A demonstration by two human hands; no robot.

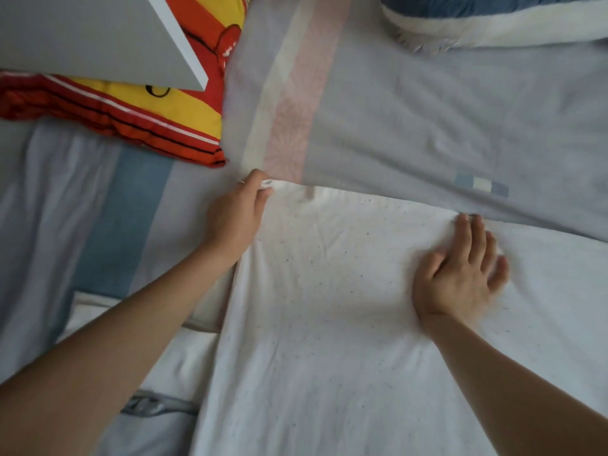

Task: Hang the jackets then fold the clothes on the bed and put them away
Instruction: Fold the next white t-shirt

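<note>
- Head view: white cloth [312, 324] lies spread flat on bed [49, 209], far edge right at grey pillow [411, 110].
- L hand [235, 222]: grip pinching cloth's far-left corner.
- R hand [460, 278]: grip released, fingers straight, palm flat on cloth; blurred, prob. smoothing.
- Progress: looks early in fold step. Cloth laid out, no fold visible; putting away left. Jackets not in view, can't tell if hung.
- Around: red/yellow pillow [148, 113] far left, pale board [82, 34] over it, blue-white bedding [493, 18] top right, grey item [148, 404] bottom left, maybe next to fold.
- In the way: grey pillow crowds cloth's far edge.
</note>
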